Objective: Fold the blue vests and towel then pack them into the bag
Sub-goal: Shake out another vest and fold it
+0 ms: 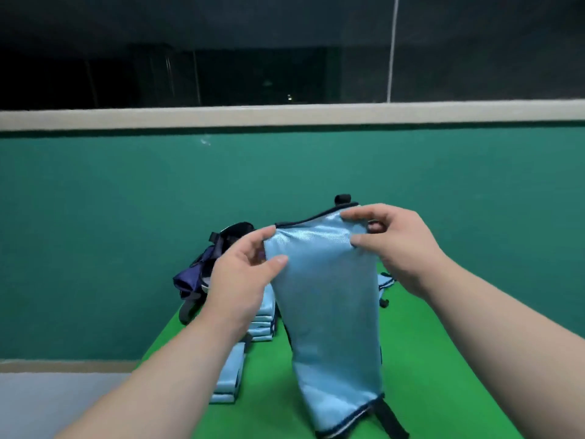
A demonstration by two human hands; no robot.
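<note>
Our left hand [243, 274] has its fingers [278, 260] clamped on one top corner of a light blue vest [329, 305], thumb in front and the rest behind. Our right hand [395, 245] pinches the other top corner the same way, so the dark-trimmed edge runs taut between the two grips. Below our fingers the vest hangs down, doubled lengthwise as far as we can tell, its hem reaching the green surface [427, 359]. Just below and behind the left fingers stand two stacks of folded vests [264, 324]. Beyond them slumps the dark blue bag [202, 270]. We judge we are mid-fold on this vest. Next we would lower it flat, bring the top edge to the hem and add it to a stack.
</note>
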